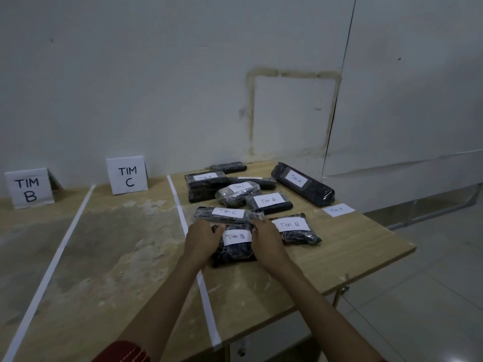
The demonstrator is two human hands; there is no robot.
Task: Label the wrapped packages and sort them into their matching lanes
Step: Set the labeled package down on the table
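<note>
A black wrapped package with a white "TIM B" label lies on the wooden table, just right of a white tape line. My left hand grips its left end and my right hand grips its right end. Behind it lies a "TIM C" package. To its right sits another "TIM B" package. Further back are several more labelled packages, including a long "TIM A" package.
Standing signs "TIM B" and "TIM C" mark lanes at the back left, split by a second tape line. A loose label lies near the table's right edge. Beyond that edge is tiled floor.
</note>
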